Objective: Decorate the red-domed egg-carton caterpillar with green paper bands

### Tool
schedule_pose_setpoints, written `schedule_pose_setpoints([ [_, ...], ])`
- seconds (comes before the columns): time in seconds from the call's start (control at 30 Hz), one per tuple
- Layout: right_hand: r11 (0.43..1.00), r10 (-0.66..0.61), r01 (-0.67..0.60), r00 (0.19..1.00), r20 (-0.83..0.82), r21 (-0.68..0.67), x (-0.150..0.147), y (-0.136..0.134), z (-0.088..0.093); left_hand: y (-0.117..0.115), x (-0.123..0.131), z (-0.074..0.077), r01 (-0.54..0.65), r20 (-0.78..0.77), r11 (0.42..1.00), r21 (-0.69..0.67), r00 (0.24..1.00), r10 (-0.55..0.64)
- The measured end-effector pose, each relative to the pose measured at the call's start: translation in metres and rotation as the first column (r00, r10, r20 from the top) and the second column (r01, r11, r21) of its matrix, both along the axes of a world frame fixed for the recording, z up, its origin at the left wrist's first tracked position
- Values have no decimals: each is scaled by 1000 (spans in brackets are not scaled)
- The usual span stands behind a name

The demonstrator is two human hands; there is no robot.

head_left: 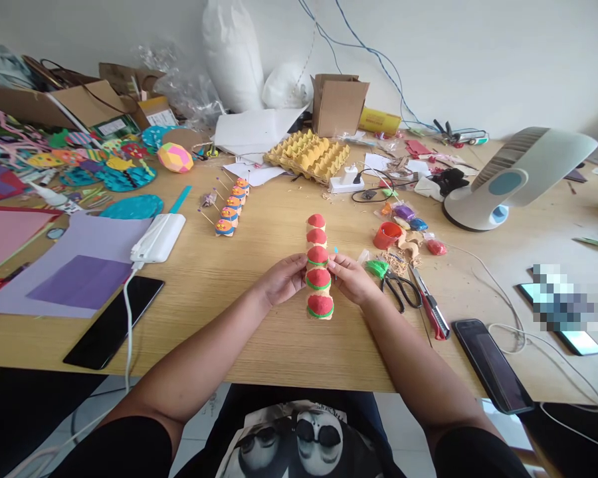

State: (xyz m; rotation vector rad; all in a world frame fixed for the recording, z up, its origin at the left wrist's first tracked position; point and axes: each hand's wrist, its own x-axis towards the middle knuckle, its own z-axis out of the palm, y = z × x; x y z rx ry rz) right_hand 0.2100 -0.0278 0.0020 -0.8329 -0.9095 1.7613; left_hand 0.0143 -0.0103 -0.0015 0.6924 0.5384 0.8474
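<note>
A strip of egg-carton cups (317,267) runs lengthwise away from me over the middle of the table. Its domes are covered in red, and the nearer ones carry a green band at the base. My left hand (285,279) pinches its left side near the middle. On the opposite side, the fingertips of my right hand (353,277) grip it too. Farther off to the left stands a finished-looking egg-carton caterpillar (232,207) in orange and blue, with sticks poking out. Right of my right hand are green clay (377,267) and black-handled scissors (401,291).
A red-handled box cutter (431,305) and a phone (492,365) lie at right, below a red tub (387,234) and a fan (508,179). Behind are a yellow egg tray (306,156) and a power strip (346,180). At left are a power bank (158,239) and a black phone (113,323).
</note>
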Motion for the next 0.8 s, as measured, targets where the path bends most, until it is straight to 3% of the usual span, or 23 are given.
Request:
schedule_pose_setpoints([
  [0.33, 996, -27, 20, 997, 76, 83, 0, 0, -2, -1, -3, 0, 32, -3, 998, 59, 999, -31],
  [0.8, 988, -35, 17, 992, 119, 156, 0, 0, -3, -5, 0, 4, -18, -8, 999, 37, 1000, 18],
])
